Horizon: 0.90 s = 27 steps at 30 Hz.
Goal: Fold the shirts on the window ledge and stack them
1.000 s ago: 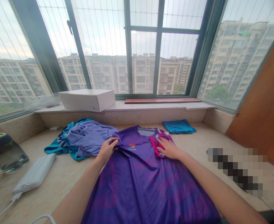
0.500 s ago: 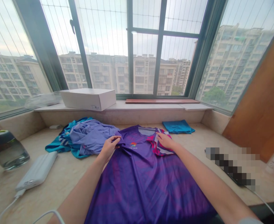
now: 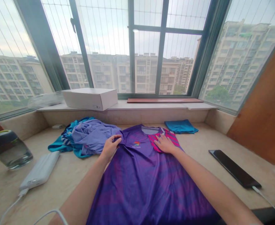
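Purple glossy fabric shirt lies spread on the beige stone counter.
Left hand pinches its shoulder cloth, fingertips together; right hand lies, fingers loosely spread, on the pink-striped sleeve folded over the chest.

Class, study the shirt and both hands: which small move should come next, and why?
Probably, the left hand should fold its pinched edge of the purple shirt inward, since the pink sleeve under the right hand already lies folded in.
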Available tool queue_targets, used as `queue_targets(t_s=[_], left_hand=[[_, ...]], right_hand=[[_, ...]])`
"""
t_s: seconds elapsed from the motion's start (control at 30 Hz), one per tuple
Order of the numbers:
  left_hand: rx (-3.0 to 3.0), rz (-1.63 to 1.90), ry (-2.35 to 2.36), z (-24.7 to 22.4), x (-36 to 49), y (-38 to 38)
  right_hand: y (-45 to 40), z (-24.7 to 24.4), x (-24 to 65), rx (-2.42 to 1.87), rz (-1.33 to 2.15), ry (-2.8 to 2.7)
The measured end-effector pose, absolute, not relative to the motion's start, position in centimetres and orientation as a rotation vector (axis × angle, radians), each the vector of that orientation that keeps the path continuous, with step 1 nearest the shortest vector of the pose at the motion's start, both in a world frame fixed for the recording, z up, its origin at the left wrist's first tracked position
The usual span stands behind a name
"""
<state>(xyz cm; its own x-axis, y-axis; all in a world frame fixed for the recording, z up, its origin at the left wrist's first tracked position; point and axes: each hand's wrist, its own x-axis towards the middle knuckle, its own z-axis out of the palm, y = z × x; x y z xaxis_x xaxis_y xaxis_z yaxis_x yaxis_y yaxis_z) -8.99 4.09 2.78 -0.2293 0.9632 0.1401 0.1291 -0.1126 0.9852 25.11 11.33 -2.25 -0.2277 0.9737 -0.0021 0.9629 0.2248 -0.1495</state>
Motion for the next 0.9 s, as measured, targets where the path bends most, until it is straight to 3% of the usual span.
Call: queue_targets(t_s=[0.2, 0.43, 0.57, 0.73, 0.9], left_hand=[[1.817, 1.496, 1.717, 2.2, -11.1, 4.8], [2.441, 0.855, 2.319, 4.6, -13.4, 3.1], [2.543, 0.694, 2.505, 6.9, -14.5, 1.4], [2.626, 0.847, 2.443, 8.9, -15.9, -0.4], [2.178, 1.241, 2.304, 8.4, -15.4, 0.9]], right_hand=[[10.4, -2.6, 25.6, -1.895, 0.229, -2.4], [9.2, -1.6, 26.7, -1.818, 0.309, -2.458], [7.9, -1.5, 27.0, -1.749, 0.334, -2.473], [6.9, -1.4, 27.9, -1.636, 0.448, -2.556], [7.0, -0.7, 27.1, -1.755, 0.5, -2.496]])
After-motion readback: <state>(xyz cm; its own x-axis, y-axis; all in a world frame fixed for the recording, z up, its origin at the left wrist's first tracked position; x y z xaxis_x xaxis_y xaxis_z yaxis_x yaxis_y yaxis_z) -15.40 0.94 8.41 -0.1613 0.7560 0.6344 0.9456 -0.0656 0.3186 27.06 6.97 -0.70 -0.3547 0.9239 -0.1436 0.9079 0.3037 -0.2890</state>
